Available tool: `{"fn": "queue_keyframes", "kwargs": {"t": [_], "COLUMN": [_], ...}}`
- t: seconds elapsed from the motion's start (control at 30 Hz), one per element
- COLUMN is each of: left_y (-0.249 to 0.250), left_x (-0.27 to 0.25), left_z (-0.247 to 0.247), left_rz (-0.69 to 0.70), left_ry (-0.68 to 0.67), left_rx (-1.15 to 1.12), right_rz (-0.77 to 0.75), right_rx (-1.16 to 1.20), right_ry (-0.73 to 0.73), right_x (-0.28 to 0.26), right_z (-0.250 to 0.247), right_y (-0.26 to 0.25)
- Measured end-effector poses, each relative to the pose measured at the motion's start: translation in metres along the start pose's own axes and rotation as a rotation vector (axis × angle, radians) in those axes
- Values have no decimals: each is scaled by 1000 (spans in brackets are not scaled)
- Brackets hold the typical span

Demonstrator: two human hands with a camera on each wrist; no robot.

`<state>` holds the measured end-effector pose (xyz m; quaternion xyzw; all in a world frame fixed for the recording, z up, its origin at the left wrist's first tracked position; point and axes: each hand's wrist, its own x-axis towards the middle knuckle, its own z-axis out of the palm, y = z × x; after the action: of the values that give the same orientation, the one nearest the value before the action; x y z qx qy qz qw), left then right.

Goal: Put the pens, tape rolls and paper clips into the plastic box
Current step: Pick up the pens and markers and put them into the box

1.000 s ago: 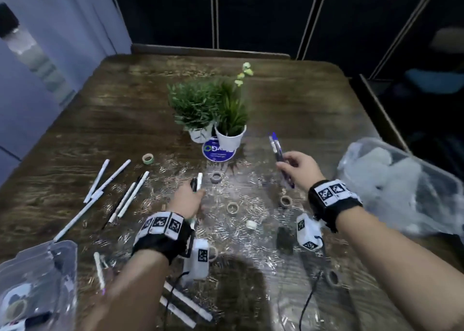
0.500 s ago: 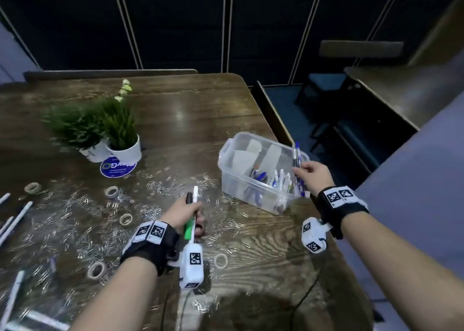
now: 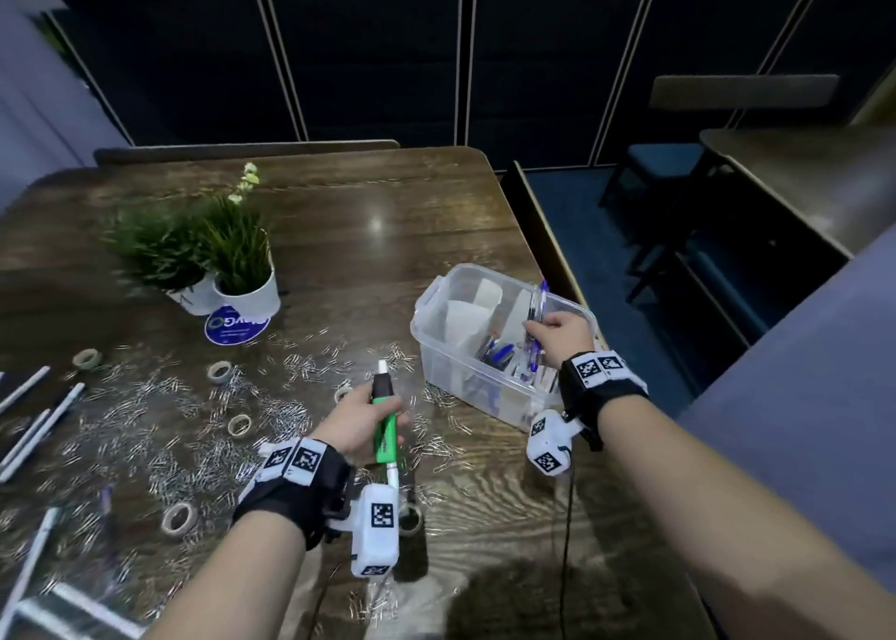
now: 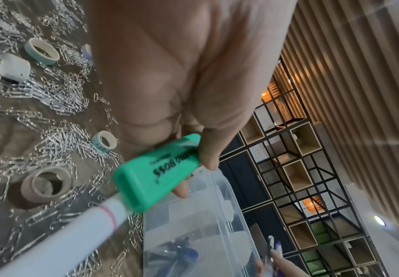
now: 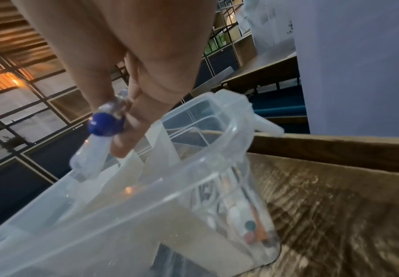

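Our right hand pinches 2 blue pens over the plastic box at the bench's right edge; we lower them tips-down among the pens inside before releasing. Our left hand grips a green highlighter and a white pen, near the box. The box is clear, with dividers.

Right hand holds blue pens over the clear box, left hand grips a green highlighter and a white pen above clips littering the counter.
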<state>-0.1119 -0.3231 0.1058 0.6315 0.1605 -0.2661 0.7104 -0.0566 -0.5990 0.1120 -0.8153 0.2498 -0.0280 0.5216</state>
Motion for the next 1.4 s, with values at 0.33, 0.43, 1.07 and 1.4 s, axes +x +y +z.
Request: {"fn": "queue_keyframes", "kwargs": {"t": [0.33, 0.43, 1.07, 1.4], "left_y": [14, 16, 21, 13], "left_x": [9, 16, 15, 11], "left_z": [-30, -28, 9, 0], "left_rz": [9, 28, 254, 182], "left_ry": [13, 10, -81, 1], "left_rx": [-90, -100, 47, 9], "right_rz": [94, 106, 111, 39], "right_rx": [-14, -60, 183, 237], "right_ry": [-26, -50, -842, -150], "right_x": [7, -1, -89, -45], "right_z": [37, 35, 71, -4], "right_y": [-15, -22, -10, -7]}}
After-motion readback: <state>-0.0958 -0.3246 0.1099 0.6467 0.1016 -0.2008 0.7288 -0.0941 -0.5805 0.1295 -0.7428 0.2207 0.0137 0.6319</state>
